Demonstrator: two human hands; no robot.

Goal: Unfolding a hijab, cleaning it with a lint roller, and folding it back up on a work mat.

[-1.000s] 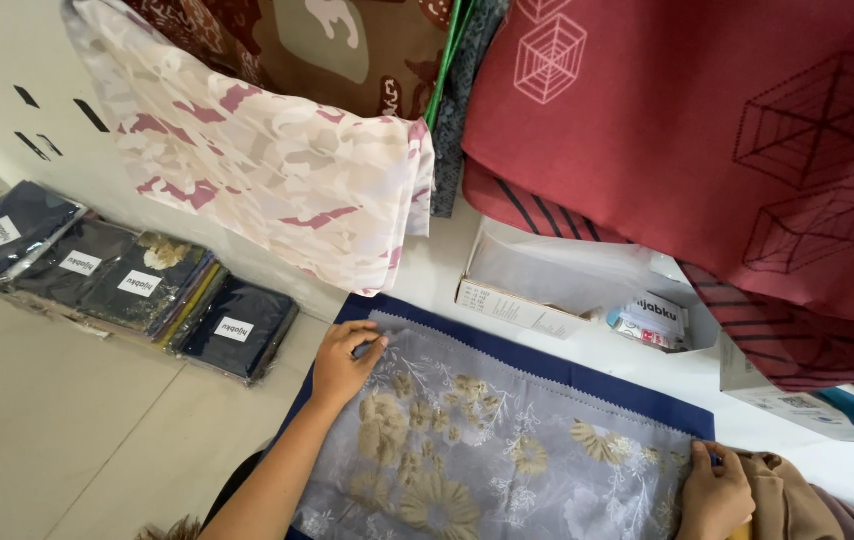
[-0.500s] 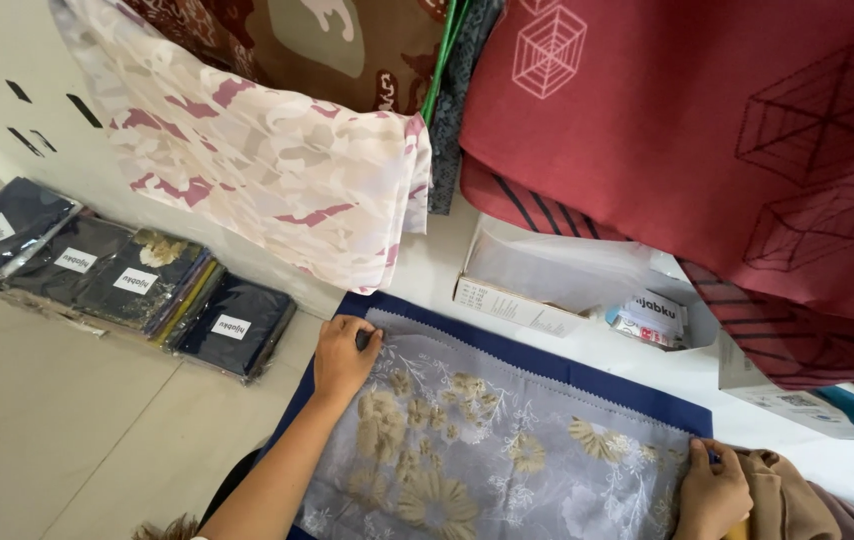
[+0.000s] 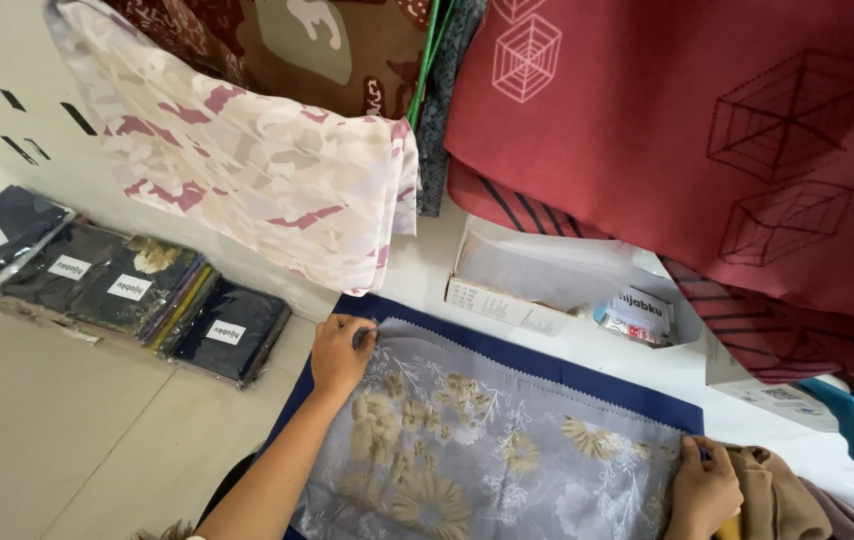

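A grey sheer cloth (image 3: pixel 487 450) printed with tan flowers lies flat on a navy cloth (image 3: pixel 567 372), whose border shows along the far edge. My left hand (image 3: pixel 340 352) pinches the grey cloth's far left corner, fingers curled over the edge. My right hand (image 3: pixel 702 492), with a tan sleeve behind it, grips the cloth's far right corner. The cloth is stretched between the two hands.
Several flat plastic-wrapped dark fabric packs (image 3: pixel 117 285) lie in a row on the pale floor at left. An open white box (image 3: pixel 507 300) and a small packet (image 3: pixel 637 315) sit beyond the navy cloth. A pink-and-white patterned cloth (image 3: pixel 247 170) and a maroon cloth (image 3: pixel 707 130) hang overhead.
My left hand's fingers have curled tighter onto the corner. Both hands stay at the cloth's corners, and the view has drifted slightly.
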